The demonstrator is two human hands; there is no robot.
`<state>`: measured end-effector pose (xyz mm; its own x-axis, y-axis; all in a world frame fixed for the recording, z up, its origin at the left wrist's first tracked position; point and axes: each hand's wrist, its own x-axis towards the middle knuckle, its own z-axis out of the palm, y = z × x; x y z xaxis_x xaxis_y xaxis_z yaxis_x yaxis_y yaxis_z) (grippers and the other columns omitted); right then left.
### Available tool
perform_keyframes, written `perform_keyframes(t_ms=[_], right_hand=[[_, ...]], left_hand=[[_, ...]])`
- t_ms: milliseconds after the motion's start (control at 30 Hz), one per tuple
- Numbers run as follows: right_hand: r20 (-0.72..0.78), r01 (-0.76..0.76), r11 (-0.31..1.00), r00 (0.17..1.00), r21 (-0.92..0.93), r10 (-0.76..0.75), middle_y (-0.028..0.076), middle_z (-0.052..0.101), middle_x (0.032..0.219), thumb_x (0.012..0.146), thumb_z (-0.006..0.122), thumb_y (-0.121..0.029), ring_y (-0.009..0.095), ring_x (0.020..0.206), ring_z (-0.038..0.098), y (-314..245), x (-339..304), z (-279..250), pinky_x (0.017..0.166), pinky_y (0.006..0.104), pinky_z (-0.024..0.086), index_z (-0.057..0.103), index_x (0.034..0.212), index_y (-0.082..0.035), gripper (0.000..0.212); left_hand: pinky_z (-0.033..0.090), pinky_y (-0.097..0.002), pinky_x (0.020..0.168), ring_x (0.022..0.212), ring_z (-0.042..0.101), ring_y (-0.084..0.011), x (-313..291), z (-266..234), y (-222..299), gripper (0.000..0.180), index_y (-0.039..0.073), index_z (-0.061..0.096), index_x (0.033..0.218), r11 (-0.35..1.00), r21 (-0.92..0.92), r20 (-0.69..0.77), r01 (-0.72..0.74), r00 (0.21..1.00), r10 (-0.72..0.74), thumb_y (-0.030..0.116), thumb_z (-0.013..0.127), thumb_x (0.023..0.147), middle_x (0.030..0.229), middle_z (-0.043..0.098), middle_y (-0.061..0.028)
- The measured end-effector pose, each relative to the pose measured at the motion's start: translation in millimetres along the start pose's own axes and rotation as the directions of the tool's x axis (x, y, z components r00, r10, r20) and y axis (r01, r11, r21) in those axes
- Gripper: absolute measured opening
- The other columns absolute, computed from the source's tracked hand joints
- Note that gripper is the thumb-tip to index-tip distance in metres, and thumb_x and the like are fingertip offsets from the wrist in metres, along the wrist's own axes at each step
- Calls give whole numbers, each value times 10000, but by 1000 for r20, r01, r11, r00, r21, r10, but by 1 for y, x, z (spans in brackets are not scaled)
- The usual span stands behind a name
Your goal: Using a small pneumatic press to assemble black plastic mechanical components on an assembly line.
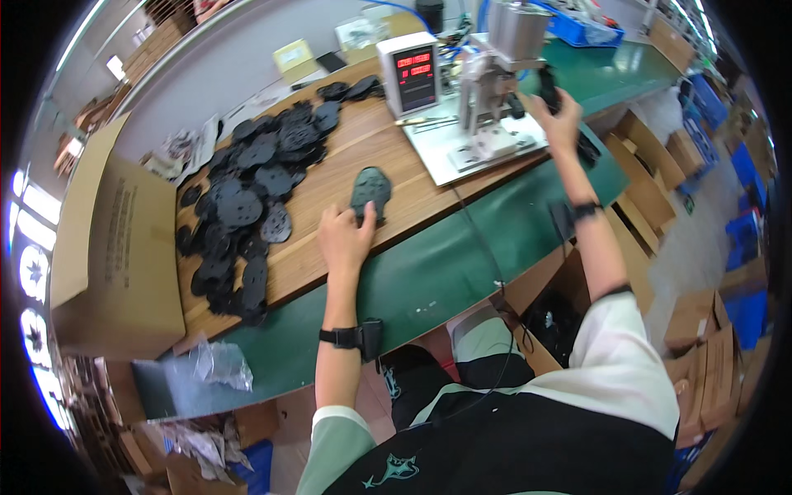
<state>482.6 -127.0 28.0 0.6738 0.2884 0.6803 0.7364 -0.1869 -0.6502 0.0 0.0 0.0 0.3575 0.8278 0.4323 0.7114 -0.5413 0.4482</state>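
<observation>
On the wooden board, a flat dark grey-green plate with a rounded outline lies in front of the press. My left hand is at its near end, thumb and fingers closed on that edge. Off to the right, my right hand is raised beside the press, its fingers round a small black part; the grip hides some of it. Left of the plate spreads a heap of black perforated plates, several overlapping.
A white control box with a red display stands beside the press. An open cardboard box borders the heap on the left. A clear plastic bag lies on the green mat. A cable hangs over the front edge. Cartons stand at right.
</observation>
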Motion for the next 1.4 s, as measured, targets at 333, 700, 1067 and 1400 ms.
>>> perform_keyframes(t_ms=[333,700,1067,1400], right_hand=[[-184,-501,659,852,-561,490,287,649,1195,878,810,-512,429,1172,622,144,-406,-309,1012,495,507,608,1342,59,763],[25,-233,825,958,-515,286,198,544,1389,972,668,-131,392,1316,518,54,-404,-247,1129,515,399,585,1327,-13,383],[695,350,862,512,368,-505,205,348,1619,801,880,-299,411,1467,383,-272,-238,-46,1186,525,338,421,1576,-124,917],[657,665,724,464,185,-594,109,606,1177,828,768,-251,295,1199,574,-248,-264,54,1074,475,439,626,1235,-70,468]], left_hand=[[479,-473,738,822,588,-353,0,7,8,524,22,558,580,981,-119,-127,-154,982,139,380,745,912,769,552,-149],[406,-494,1090,1295,527,-362,-59,-116,-35,351,12,638,1193,955,282,-313,93,950,0,224,677,917,1312,597,-179],[346,-544,1155,1402,430,-408,-115,-126,-120,628,-88,514,1324,844,400,-380,357,903,-201,368,729,948,1438,514,-240],[507,-462,922,1046,645,-382,-91,-118,-49,239,1,630,1184,989,-149,-247,-8,968,-29,11,676,950,1109,678,-175]])
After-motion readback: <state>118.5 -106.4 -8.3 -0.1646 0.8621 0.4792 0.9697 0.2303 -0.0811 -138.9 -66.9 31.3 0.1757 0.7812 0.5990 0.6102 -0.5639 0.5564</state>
